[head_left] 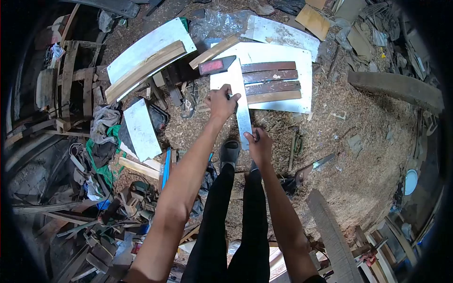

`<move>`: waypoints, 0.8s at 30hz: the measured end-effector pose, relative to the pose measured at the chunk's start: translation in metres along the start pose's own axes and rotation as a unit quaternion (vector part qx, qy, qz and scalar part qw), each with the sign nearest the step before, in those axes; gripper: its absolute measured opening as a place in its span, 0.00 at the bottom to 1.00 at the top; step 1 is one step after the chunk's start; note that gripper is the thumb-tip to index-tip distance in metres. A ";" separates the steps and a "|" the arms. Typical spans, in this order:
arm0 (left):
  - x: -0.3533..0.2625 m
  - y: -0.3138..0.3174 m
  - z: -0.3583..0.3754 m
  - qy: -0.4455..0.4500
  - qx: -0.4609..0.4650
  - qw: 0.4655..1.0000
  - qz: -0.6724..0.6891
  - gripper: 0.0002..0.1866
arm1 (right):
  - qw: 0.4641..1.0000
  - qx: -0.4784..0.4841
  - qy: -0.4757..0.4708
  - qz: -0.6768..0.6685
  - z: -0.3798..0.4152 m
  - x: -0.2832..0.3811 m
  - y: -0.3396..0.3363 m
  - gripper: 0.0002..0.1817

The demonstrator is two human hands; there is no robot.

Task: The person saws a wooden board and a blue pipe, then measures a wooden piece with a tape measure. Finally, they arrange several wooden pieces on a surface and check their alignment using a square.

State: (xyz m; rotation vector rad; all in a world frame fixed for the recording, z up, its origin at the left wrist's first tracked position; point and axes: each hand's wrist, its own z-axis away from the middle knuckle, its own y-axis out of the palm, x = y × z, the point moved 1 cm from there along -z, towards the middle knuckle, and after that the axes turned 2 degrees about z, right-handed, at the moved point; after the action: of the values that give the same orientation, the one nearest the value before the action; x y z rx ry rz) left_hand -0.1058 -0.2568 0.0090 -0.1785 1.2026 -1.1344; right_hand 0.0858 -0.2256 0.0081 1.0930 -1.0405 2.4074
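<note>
A long, narrow white strip [242, 113] runs lengthwise in front of me, its far end over a white board [304, 85]. My right hand [260, 145] is closed on the strip's near end. A small dark thing shows at its fingers, too small to name. My left hand [222, 103] is curled by the strip's left edge, thumb and fingers closed, with something small and dark between them. Several brown wood strips [271, 75] lie side by side on the board, right of the white strip. A dark block with a pinkish-red face [216, 65] rests beyond my left hand.
A second white board [155, 40] at the upper left carries a long wooden plank [146, 70]. Thick timber [394, 87] lies at right, another beam [332, 231] at lower right. A saw-like blade [314, 167] lies on wood shavings. Scraps and cloth [106, 122] crowd the left.
</note>
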 end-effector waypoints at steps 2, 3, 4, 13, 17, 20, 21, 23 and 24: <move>-0.003 -0.003 -0.002 0.006 0.034 0.999 0.011 0.19 | 1.000 0.001 -0.014 0.012 -0.002 -0.003 0.002 0.15; -0.001 -0.001 -0.003 -0.001 0.033 0.999 0.010 0.18 | 1.000 0.008 -0.001 0.019 -0.003 -0.001 0.001 0.15; 0.000 0.001 -0.003 -0.002 0.034 0.999 0.012 0.18 | 0.999 0.017 0.010 0.026 -0.003 0.001 0.000 0.14; 0.028 0.020 -0.012 0.019 -0.001 0.999 0.041 0.21 | 0.986 -0.135 -0.098 -0.015 -0.014 0.007 -0.032 0.07; 0.041 0.026 -0.016 0.003 0.035 0.989 0.141 0.17 | 0.946 -0.281 -0.141 0.081 -0.078 0.010 -0.097 0.12; 0.032 0.018 -0.010 0.013 0.031 0.995 0.096 0.17 | 0.932 -0.317 -0.167 0.050 -0.122 0.010 -0.121 0.18; 0.034 0.020 -0.010 0.020 0.028 0.992 0.123 0.18 | 0.952 -0.268 -0.134 0.066 -0.130 0.014 -0.125 0.19; 0.037 0.022 -0.011 0.026 0.025 0.991 0.125 0.19 | 0.980 -0.177 -0.073 0.055 -0.135 0.019 -0.129 0.21; 0.033 0.019 -0.008 0.023 0.024 0.994 0.101 0.20 | 0.984 -0.156 -0.050 0.076 -0.137 0.019 -0.129 0.21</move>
State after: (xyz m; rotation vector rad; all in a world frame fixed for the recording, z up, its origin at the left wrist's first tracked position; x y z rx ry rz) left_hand -0.1042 -0.2698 -0.0280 0.0064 1.2035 -0.9944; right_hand 0.0685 -0.0382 0.0249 1.0634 -1.5251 2.2152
